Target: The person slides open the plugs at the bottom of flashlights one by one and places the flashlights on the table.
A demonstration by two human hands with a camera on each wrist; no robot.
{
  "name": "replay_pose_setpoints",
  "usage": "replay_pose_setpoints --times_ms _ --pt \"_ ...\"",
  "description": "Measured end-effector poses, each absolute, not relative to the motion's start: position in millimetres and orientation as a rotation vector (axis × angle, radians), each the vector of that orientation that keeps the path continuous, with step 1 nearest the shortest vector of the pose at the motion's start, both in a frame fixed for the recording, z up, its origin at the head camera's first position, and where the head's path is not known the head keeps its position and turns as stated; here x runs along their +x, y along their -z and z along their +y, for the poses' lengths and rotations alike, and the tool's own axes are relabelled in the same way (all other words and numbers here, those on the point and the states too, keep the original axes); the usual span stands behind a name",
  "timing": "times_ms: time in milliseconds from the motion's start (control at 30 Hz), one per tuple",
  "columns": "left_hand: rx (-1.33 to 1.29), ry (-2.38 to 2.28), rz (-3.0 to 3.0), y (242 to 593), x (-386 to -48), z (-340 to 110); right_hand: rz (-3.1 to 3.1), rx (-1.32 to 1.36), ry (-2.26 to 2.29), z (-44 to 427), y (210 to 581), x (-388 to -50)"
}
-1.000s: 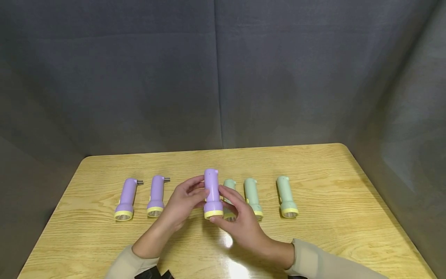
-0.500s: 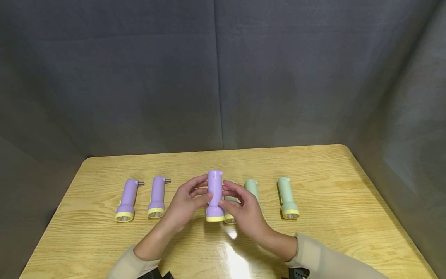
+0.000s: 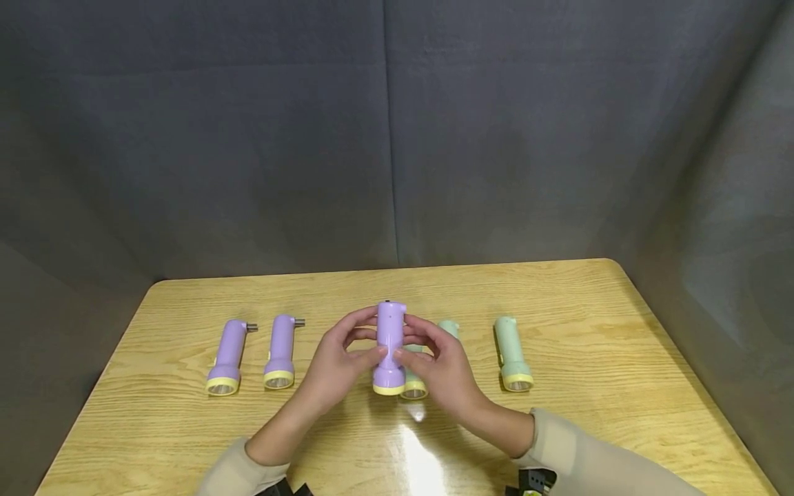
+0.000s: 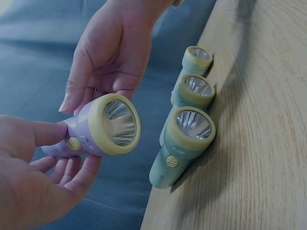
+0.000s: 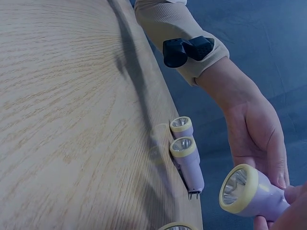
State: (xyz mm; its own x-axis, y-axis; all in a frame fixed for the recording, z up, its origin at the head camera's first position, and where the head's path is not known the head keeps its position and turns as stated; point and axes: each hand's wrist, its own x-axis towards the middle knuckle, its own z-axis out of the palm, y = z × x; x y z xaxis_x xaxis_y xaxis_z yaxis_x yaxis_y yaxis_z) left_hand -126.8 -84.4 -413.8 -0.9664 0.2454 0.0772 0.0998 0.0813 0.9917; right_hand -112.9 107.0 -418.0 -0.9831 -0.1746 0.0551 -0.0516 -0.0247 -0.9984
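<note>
Both hands hold one purple flashlight (image 3: 390, 337) above the table, its yellow-rimmed lens end toward the person. My left hand (image 3: 335, 358) grips the body from the left, thumb on top and fingers behind. From the right, my right hand (image 3: 443, 365) pinches it between thumb and fingers. The left wrist view shows the flashlight's clear lens (image 4: 120, 123) and a yellow switch (image 4: 73, 143) on its side. Several fingers are partly hidden behind the body. Just beyond the right hand lies a green flashlight (image 3: 414, 386), partly covered by the hand and the purple one.
Two purple flashlights (image 3: 281, 351) with metal prongs (image 3: 300, 322) out lie on the left of the wooden table (image 3: 155, 441). Two more green flashlights lie right, one mostly behind the right hand, one farther off (image 3: 511, 355). A grey curtain (image 3: 279, 172) stands behind the table.
The held flashlight has shifted slightly to the right. My right thumb has moved from the yellow rim up to the body, and the hands have come closer together.
</note>
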Motion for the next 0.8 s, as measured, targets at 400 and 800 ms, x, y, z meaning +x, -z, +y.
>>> replay_pose_setpoints --times_ms 400,800 --pt "0.541 -2.047 2.297 412.5 -123.1 -78.4 2.201 -0.326 2.142 113.0 414.6 -115.2" --pt "0.681 -2.074 2.357 418.2 -122.3 -74.4 2.212 -0.433 2.140 115.6 416.0 -117.2"
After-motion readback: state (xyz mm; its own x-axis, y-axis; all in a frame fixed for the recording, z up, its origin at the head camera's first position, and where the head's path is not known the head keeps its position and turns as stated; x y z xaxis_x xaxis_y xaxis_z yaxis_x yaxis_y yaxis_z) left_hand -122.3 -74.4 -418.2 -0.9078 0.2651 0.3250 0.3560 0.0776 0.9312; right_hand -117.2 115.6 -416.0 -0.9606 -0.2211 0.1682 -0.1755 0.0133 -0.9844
